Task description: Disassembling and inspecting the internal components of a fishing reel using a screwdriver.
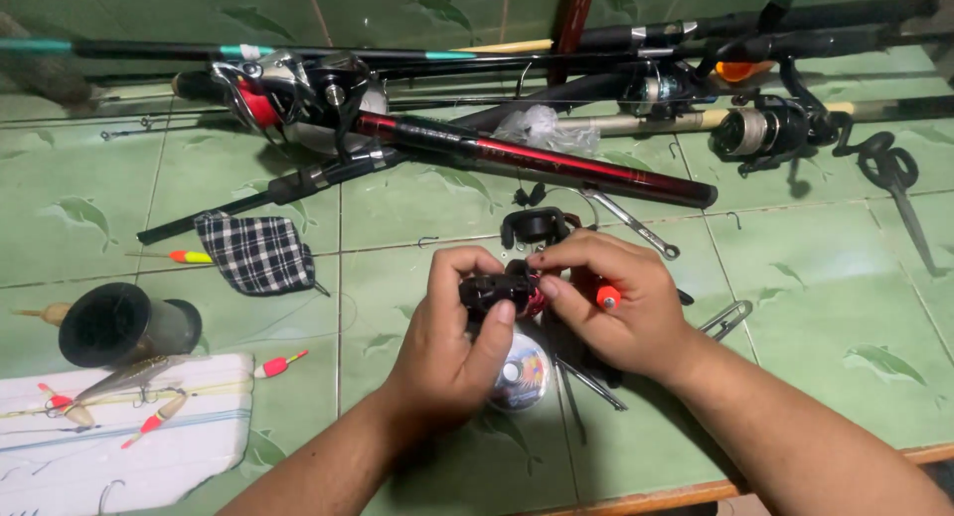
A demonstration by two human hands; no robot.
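Note:
My left hand (452,347) grips a small black fishing reel part (494,290) with a red band, thumb and fingers wrapped round it. My right hand (611,297) pinches the same part from the right and also holds a tool with an orange handle tip (607,297). Both hands meet above a round spool of line (519,373) lying on the green tiled floor (795,307). Another black reel piece (538,225) lies just beyond my fingers.
Several fishing rods with reels (298,94) lie across the back. A spinning reel (770,129) and scissors (899,183) are at right, a wrench (631,221) near centre. At left lie a checked cloth (256,251), a dark cup (119,322) and a white foam board (119,432) with floats.

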